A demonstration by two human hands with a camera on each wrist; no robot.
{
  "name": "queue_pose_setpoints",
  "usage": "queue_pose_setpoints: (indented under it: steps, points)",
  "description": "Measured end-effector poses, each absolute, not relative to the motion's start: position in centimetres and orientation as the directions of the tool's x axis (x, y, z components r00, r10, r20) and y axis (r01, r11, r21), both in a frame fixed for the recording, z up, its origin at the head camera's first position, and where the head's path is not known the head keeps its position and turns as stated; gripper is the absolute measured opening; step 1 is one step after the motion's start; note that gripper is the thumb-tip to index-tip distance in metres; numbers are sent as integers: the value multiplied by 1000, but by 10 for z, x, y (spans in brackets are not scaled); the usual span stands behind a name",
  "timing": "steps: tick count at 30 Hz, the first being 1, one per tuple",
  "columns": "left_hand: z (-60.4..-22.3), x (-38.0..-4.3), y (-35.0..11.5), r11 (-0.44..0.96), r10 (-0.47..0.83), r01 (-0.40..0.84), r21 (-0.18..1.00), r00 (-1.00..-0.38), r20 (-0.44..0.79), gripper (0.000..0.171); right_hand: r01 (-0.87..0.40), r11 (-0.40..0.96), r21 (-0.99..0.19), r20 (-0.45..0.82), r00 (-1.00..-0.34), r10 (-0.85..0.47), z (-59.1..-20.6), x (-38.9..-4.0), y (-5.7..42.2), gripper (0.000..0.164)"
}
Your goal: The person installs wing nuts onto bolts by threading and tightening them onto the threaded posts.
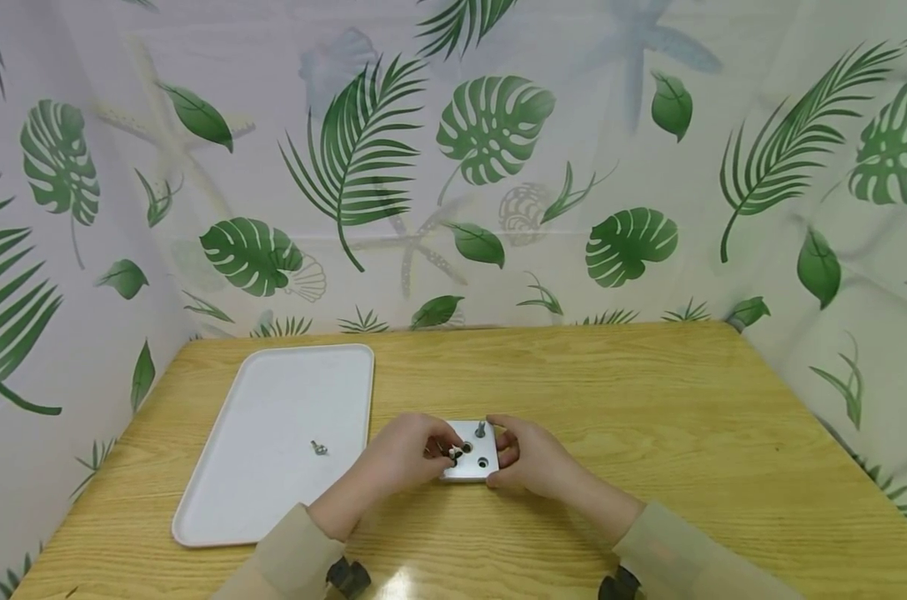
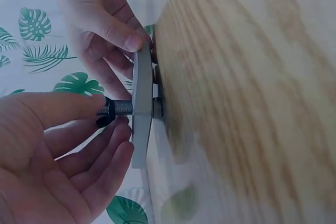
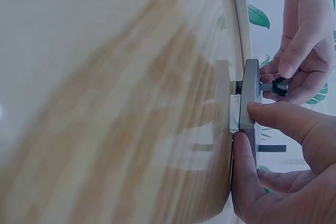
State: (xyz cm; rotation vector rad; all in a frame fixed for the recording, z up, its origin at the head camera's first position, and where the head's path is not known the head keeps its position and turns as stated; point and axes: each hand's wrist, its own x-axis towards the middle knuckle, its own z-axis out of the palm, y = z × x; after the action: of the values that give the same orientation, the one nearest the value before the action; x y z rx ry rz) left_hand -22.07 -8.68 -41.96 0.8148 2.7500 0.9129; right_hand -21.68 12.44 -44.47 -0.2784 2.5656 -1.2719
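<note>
A small silver metal plate (image 1: pixel 467 473) with holes lies between both hands over the table. My left hand (image 1: pixel 412 447) pinches a black wing nut (image 2: pixel 107 112) on a threaded bolt (image 2: pixel 124 107) that passes through the plate; the bolt's head shows under the plate. My right hand (image 1: pixel 532 457) grips the plate's right edge, with thumb and fingers on its faces in the right wrist view. A second bolt (image 3: pixel 273 148), bare of any nut, sticks up from the plate near the right fingers. The left fingers partly hide the wing nut in the head view.
On the left of the wooden table (image 1: pixel 648 400) lies a white tray (image 1: pixel 273 392) with a small silver metal fastener (image 1: pixel 318 447) on it. Behind the table hangs a leaf-patterned cloth (image 1: pixel 543 283).
</note>
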Motion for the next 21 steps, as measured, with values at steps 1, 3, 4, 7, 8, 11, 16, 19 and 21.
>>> queue_pose_setpoints:
  steps: [1, 3, 4, 7, 8, 11, 16, 19, 21]
  points:
    - [-420, -220, -86, 677, 523, 448, 584, -851, 47, 16, -53, 597, -800, -150, -947, -285, -445, -217, 124, 85]
    - [-420, -218, -84, 699, 494, 436, 567, -868, 59, 20, -47, 598, -800, -155, -947, -282, -445, -216, 124, 85]
    - [-420, -217, -83, 715, 475, 426, 555, -878, 62, 23, -45, 596, -801, -157, -947, -281, -444, -216, 124, 85]
    - [-421, -216, -78, 767, 417, 390, 509, -906, 66, 30, -38, 593, -805, -162, -946, -281, -444, -216, 124, 85]
    - [-421, -215, -77, 782, 401, 380, 494, -914, 68, 30, -39, 592, -805, -162, -945, -282, -444, -215, 124, 84]
    - [-422, -214, -73, 809, 368, 359, 464, -927, 76, 28, -41, 595, -803, -163, -945, -285, -443, -215, 124, 84]
    - [-421, -211, -70, 834, 340, 346, 429, -936, 94, 22, -39, 610, -791, -165, -948, -274, -443, -215, 123, 84]
    - [-421, -210, -70, 841, 336, 351, 412, -935, 110, 19, -43, 618, -785, -162, -949, -271, -444, -216, 124, 84]
    - [-421, -210, -71, 838, 337, 353, 416, -934, 114, 18, -45, 619, -784, -161, -949, -272, -444, -216, 124, 84]
